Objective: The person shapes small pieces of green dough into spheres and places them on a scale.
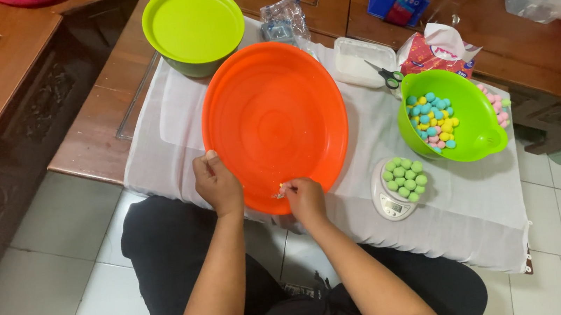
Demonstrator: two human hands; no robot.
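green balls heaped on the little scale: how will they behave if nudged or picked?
The green balls look round and smooth, so probably apt to roll off the small white scale if nudged. They are heaped loosely, so one push likely shifts several. Small size suggests light; firmness cannot be told.

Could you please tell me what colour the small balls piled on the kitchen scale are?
Light green balls on the white scale, head view.
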